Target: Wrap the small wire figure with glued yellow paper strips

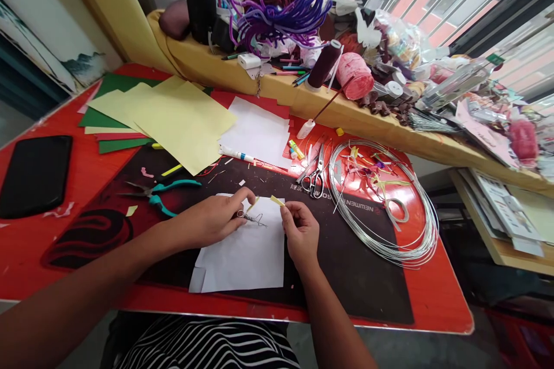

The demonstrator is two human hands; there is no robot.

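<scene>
My left hand [223, 216] is closed, with its thumb and forefinger at a small piece of twisted wire [255, 219] with thin loops. A short yellow strip stands up by those fingertips; whether the hand grips it too is hard to make out. In my right hand [302, 233], thumb and forefinger pinch a yellow paper strip [277, 200]. Both hands are over a white sheet of paper [251, 262], which has one folded corner and lies on a black desk mat [355, 268].
Left lie teal-handled pliers [158, 193], yellow paper sheets [182, 121] and a black tablet-like object [35, 176]. Right are scissors [318, 173], a coil of silver wire [426, 236] and a tape roll [397, 210]. A cluttered ledge [277, 89] with craft supplies runs behind the red table [450, 305].
</scene>
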